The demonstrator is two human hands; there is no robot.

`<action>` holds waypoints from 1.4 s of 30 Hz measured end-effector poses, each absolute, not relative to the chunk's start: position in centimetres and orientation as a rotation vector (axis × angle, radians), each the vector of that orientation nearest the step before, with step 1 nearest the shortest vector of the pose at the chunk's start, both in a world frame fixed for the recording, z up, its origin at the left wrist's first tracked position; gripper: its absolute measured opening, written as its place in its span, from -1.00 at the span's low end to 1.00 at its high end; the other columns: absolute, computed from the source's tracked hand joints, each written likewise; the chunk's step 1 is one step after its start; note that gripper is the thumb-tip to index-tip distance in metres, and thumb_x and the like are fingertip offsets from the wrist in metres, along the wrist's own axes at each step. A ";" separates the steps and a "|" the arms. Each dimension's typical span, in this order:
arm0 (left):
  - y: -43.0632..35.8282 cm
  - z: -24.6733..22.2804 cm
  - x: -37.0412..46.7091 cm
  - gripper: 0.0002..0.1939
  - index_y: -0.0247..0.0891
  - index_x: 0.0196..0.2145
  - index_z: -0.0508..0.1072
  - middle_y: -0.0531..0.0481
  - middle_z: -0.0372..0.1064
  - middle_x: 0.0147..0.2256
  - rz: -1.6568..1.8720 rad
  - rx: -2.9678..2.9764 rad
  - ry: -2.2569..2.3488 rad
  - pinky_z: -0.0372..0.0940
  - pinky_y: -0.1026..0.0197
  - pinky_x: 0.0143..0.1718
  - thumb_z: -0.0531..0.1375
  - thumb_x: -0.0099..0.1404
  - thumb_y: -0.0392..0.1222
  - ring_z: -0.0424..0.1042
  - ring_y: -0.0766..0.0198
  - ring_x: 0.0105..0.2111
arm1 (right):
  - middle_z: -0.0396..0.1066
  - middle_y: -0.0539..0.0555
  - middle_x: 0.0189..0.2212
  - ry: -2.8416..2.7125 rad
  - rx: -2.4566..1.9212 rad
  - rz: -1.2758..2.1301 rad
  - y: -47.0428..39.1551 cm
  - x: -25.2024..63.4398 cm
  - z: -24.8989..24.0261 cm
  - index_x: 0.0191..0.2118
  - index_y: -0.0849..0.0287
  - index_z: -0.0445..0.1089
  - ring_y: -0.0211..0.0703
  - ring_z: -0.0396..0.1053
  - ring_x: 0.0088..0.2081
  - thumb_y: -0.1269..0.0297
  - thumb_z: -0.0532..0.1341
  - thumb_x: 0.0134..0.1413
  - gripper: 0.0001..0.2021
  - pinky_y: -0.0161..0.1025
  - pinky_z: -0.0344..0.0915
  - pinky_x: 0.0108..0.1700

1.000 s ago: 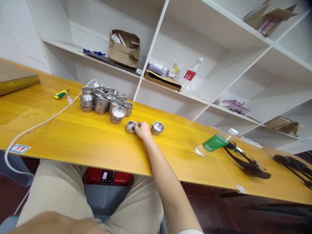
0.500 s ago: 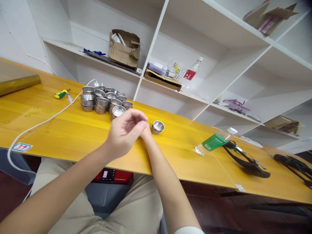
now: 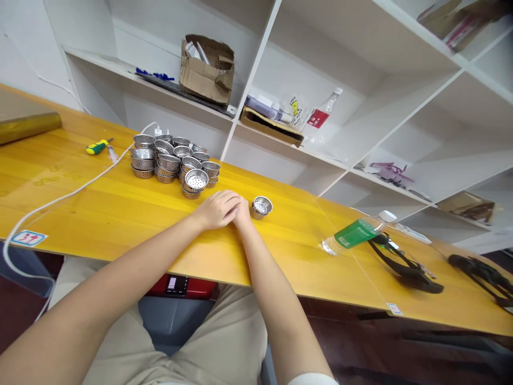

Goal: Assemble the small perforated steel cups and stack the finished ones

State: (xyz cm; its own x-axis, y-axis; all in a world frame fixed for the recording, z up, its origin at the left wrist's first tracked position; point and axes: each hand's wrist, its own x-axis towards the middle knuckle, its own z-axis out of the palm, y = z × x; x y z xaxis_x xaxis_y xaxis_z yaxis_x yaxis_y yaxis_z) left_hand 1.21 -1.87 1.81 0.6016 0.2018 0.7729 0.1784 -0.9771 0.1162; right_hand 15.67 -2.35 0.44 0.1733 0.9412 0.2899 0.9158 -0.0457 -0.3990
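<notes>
From my head view, my left hand [image 3: 218,209] and right hand [image 3: 242,210] meet low over the yellow desk [image 3: 294,251], the left one's curled fingers up against the right. The hands hide whatever may be between them, so I cannot tell if either grips anything. Just beyond my right hand, to its right, a small stack of perforated metal cups [image 3: 262,206] stands on the desk. To the left of my hands, piled close together, is a larger cluster of such cups [image 3: 169,162], open tops up.
</notes>
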 end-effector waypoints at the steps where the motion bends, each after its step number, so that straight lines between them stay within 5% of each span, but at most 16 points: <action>1: -1.8 1.7 1.2 -0.74 -0.27 0.01 0.42 -0.20 0.46 0.00 1.340 2.767 0.348 0.36 -0.04 0.11 0.07 0.43 -0.26 0.43 0.04 0.05 | 0.49 0.09 -0.38 -1.763 -1.983 0.073 -2.6 15.6 0.7 -0.35 0.20 0.50 -0.11 0.38 -0.24 0.35 0.23 0.10 -0.90 -0.29 0.25 -0.17; 17: -1.1 1.5 0.7 -0.68 -0.25 0.07 0.39 -0.23 0.39 0.12 1.280 2.653 0.572 0.28 -0.09 0.27 0.09 0.39 -0.26 0.33 0.02 0.22 | 0.61 0.12 -0.33 -1.611 -1.980 0.144 -4.2 15.1 2.8 -0.13 0.15 0.64 -0.13 0.46 -0.31 0.32 0.16 0.25 -0.72 -0.31 0.28 -0.21; 35: -1.0 2.1 0.4 -0.73 -0.28 0.01 0.38 -0.21 0.41 0.05 1.329 2.631 0.607 0.31 0.01 0.18 0.09 0.37 -0.28 0.37 0.05 0.11 | 0.62 0.16 -0.25 -1.418 -2.052 0.240 -3.3 15.5 2.2 -0.17 0.17 0.62 -0.06 0.54 -0.18 0.13 0.24 0.24 -0.73 -0.28 0.34 -0.09; 42: -1.4 2.3 0.3 -0.80 -0.23 -0.08 0.43 -0.13 0.47 -0.12 1.197 2.675 0.718 0.36 0.06 -0.02 0.08 0.38 -0.25 0.45 0.08 -0.08 | 0.60 0.14 -0.26 -1.299 -2.047 0.238 -3.3 15.5 2.7 -0.13 0.19 0.56 -0.06 0.52 -0.19 0.16 0.20 0.26 -0.75 -0.28 0.31 -0.12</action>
